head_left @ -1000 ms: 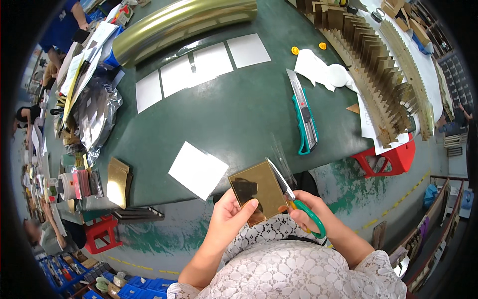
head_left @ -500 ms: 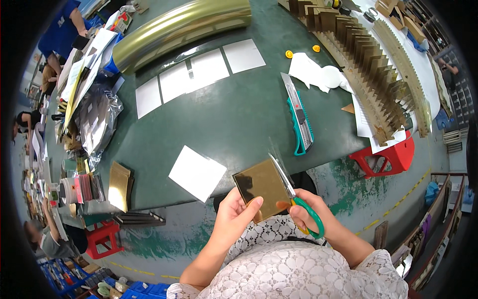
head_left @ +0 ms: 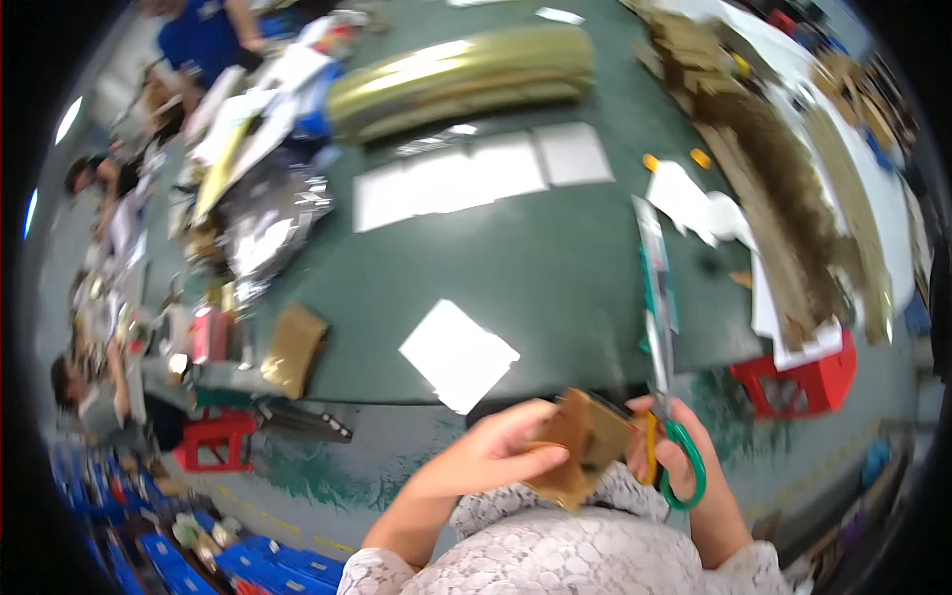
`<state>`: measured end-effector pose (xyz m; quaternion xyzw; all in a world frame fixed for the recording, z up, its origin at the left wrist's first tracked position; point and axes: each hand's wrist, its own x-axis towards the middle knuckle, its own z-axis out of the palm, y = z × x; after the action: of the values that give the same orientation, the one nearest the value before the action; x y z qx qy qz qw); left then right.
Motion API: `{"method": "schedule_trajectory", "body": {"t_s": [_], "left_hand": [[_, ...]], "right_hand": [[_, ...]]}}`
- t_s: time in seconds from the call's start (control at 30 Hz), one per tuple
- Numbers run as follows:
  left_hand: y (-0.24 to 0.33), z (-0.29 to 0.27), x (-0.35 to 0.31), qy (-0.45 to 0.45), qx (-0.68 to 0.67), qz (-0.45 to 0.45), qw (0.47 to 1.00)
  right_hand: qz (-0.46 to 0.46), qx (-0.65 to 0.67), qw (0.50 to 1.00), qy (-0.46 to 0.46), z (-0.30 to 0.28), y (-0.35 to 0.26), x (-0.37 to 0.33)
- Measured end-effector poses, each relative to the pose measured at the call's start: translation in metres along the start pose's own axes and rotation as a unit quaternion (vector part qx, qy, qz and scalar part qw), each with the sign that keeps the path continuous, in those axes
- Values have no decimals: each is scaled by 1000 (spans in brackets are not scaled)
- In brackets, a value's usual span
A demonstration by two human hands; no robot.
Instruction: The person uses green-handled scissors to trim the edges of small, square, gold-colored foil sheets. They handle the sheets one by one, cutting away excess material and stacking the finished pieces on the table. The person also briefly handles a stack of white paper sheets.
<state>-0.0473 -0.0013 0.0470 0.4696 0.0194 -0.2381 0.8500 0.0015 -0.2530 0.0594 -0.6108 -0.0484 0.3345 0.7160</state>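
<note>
My left hand (head_left: 501, 451) pinches a shiny bronze-gold square sheet (head_left: 575, 446) near its left edge, just in front of my body. The sheet is tilted and smeared by motion. Scissors (head_left: 662, 372) with one green and one yellow handle are in my right hand (head_left: 674, 459), fingers closed about the handles. Their blades point away from me and look closed, to the right of the sheet. Beyond the blades a teal utility knife (head_left: 650, 288) lies on the table, partly overlapped by them. A white square sheet (head_left: 458, 355) lies near the table's front edge.
On the green table (head_left: 436, 263) lie a large gold film roll (head_left: 461, 84), a row of white sheets (head_left: 506, 164), and a gold piece (head_left: 295, 350). Slotted racks (head_left: 773, 178) stand at right, with a red stool (head_left: 803, 382) beneath. People are at the far left.
The view has swung, shifting the table scene right and down. The gold sheet has been tilted, and the scissors have moved away from its edge, their blades now pointing more straight ahead.
</note>
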Motion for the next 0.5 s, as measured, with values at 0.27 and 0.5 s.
{"method": "schedule_trajectory", "body": {"t_s": [0.27,0.5], "left_hand": [[2,-5,2,-118,104,7,988],[-12,-2,-8,52,-52,22,997]], "right_hand": [[15,-32,999,32,29,10,5],[-22,45,992,119,40,-1,21]]}}
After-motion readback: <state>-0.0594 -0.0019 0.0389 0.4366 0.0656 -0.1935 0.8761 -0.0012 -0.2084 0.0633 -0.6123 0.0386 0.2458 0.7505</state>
